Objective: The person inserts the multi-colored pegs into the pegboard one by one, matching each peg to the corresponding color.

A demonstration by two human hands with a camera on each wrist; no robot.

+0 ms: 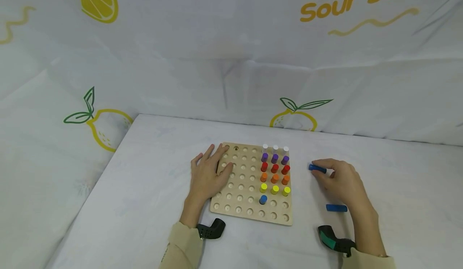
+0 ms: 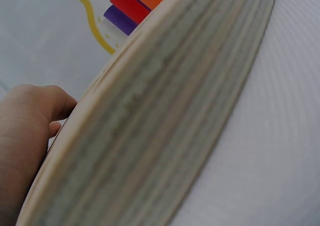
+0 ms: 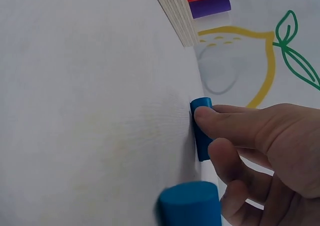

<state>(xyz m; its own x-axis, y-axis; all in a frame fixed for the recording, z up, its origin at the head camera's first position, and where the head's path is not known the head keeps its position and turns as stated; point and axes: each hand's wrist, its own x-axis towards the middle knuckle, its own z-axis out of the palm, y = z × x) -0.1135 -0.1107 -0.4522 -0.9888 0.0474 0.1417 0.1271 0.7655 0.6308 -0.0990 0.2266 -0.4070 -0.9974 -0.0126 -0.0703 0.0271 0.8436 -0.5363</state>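
Note:
My left hand point(image 1: 206, 178) rests on the left edge of a wooden pegboard point(image 1: 244, 193), fingers spread and fairly straight. With thumb and fingers, my right hand point(image 1: 341, 180) pinches a blue peg point(image 1: 312, 167) to the right of the board. The right wrist view shows that blue peg point(image 3: 202, 143) lying at the tabletop under the fingertips. A second blue peg point(image 1: 336, 208) lies loose below this hand. Upright on the board are three each of white, purple, red, orange and yellow pegs point(image 1: 275, 190), plus one blue peg point(image 1: 263, 199).
Dark wrist devices point(image 1: 213, 229) sit on both wrists. A white cloth covers the table point(image 1: 144, 188), and a white curtain point(image 1: 195, 80) with lemon drawings hangs behind it. Several holes on the board's left side hold no pegs.

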